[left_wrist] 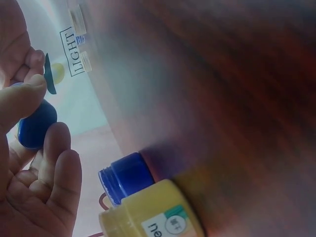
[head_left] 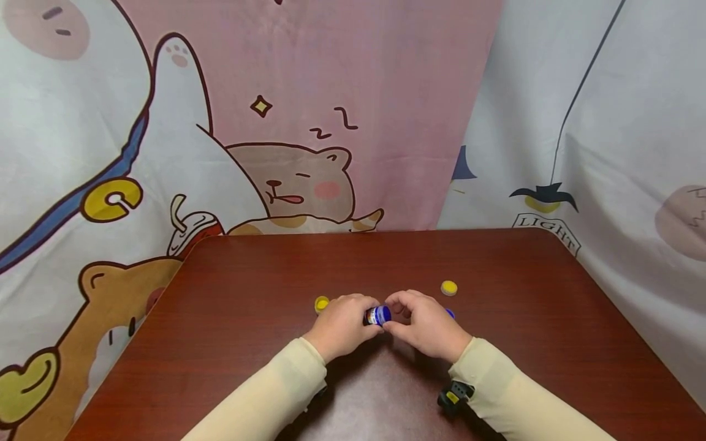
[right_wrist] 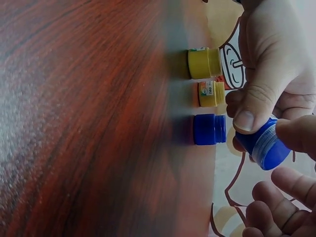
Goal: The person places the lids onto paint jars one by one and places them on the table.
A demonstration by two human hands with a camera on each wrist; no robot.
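Blue capped jar (head_left: 377, 315) is btwn the hands, tilted, off the surface (head_left: 265, 269), cap end twd R hand (head_left: 427, 324). L hand (head_left: 343, 323) pinches its body w/ thumb + fingers; R hand half-open, fingers loosely curved nr cap end, holding nothing; can't tell if its thumb touches. Yellow jar (head_left: 322, 304) just beside L hand, yellow cap (head_left: 449, 288) nr R hand. Far + side edges well apart from both hands; wide room L + R.
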